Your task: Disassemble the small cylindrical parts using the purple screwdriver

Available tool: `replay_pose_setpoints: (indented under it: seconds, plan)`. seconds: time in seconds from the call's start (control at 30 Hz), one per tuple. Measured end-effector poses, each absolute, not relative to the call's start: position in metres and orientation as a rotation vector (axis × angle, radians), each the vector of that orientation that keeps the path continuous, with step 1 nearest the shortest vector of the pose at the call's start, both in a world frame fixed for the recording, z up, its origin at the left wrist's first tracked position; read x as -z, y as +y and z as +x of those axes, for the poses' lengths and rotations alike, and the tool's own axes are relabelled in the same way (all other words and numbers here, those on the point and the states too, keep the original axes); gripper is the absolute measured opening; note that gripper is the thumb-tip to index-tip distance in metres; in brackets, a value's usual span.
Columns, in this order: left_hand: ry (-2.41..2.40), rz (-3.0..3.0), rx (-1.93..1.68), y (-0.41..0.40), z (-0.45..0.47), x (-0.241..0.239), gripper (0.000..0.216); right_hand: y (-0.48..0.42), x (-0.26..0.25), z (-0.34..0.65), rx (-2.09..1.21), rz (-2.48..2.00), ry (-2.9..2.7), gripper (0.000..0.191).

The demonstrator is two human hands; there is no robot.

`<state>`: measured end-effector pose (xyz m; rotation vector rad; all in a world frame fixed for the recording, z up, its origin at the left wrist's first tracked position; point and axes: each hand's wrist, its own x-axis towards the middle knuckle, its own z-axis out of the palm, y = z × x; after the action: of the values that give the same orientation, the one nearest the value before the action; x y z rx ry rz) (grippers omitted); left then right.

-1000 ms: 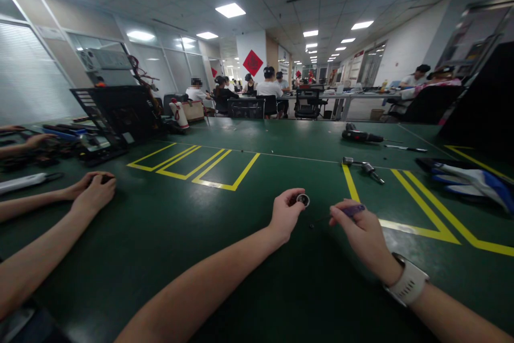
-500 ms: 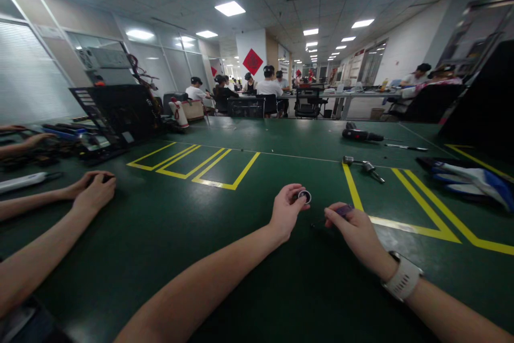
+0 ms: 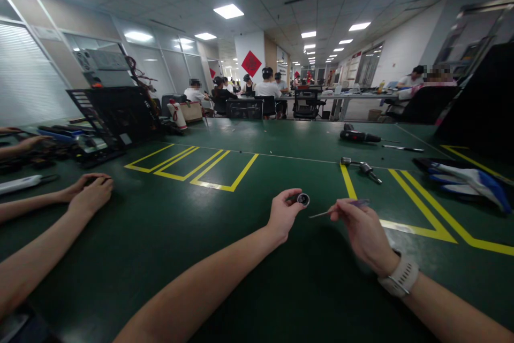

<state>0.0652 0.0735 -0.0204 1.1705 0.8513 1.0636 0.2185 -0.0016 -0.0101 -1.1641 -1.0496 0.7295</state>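
Observation:
Between the thumb and fingers of my left hand (image 3: 282,215) is a small round metal part (image 3: 303,200), like a short hollow cylinder with a pale rim. Its open end is turned towards me; the details inside are too small to tell. My right hand (image 3: 361,229), with a watch on the wrist, is closed around a thin screwdriver (image 3: 320,214). Its purple handle shows above my fingers, and its slim metal shaft points left, the tip just below and right of the round part, apart from it. Both hands are above the green table (image 3: 225,236).
Ahead on the right lie a jointed metal tool (image 3: 362,167), a power drill (image 3: 360,134), a pen-like tool (image 3: 402,148) and blue-white gloves (image 3: 469,181). Yellow tape (image 3: 212,187) marks the table. At the left, a co-worker's hands (image 3: 90,191) rest near a black frame (image 3: 120,115).
My right hand has turned, so the screwdriver's shaft now shows clearly, pointing left. The round part in my left hand has tilted slightly, and my thumb no longer covers its opening.

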Motion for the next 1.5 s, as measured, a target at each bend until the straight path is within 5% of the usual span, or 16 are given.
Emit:
replay_pose_setpoints:
  seconds: [0.7, 1.5]
  plan:
    - [0.734, 1.232, -1.101, 0.068, 0.068, 0.02, 0.02, -0.012, 0.013, 0.211, -0.058, -1.144, -1.667, 0.012]
    - [0.78, 1.249, -1.136, 0.067, 0.07, 0.019, 0.014, -0.018, 0.005, 0.207, 0.152, -1.129, -1.863, 0.017]
